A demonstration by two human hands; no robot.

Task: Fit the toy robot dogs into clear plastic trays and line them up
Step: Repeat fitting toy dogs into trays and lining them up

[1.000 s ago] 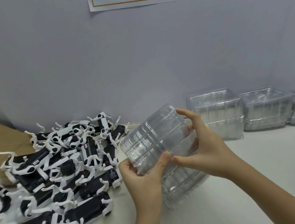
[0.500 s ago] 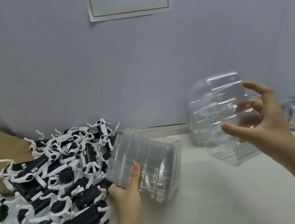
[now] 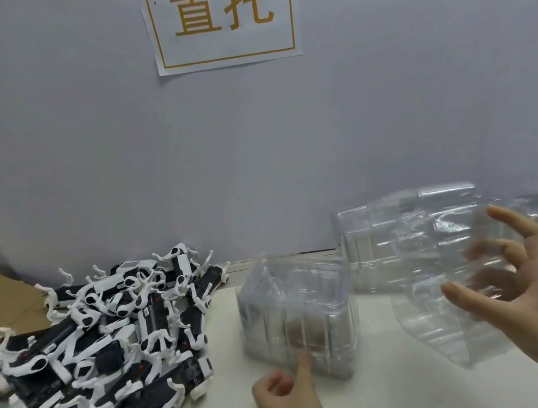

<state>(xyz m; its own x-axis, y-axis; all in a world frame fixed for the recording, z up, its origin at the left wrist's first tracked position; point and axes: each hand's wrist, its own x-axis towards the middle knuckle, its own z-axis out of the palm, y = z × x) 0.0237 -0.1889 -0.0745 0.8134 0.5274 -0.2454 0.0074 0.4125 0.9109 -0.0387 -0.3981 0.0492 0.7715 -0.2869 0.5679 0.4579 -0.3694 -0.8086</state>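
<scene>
Head camera, the only view: your right hand (image 3: 529, 298) holds a single clear plastic tray (image 3: 429, 271) in the air, with the thumb on its near wall and the spread fingers behind it, seen through the plastic. I judge this hold loose. The thin wall can bend and the tray can slip to the pale table (image 3: 391, 394), or knock the row of clear trays (image 3: 353, 255) against the grey wall, just beyond your fingertips. Your left hand (image 3: 288, 400) has its fingers curled in and grips nothing; only the raised thumb touches the front of the stack of nested clear plastic trays (image 3: 296, 308). If that thumb pushes, the stack may tip away from you. I see no dog in any tray: the pile of black-and-white toy robot dogs (image 3: 103, 335) lies left of your left knuckles, legs tangled, so pulling one may drag others. High above both hands, a white paper sign (image 3: 222, 22) shows orange characters, 置托, in an orange frame. No brand is readable.
</scene>
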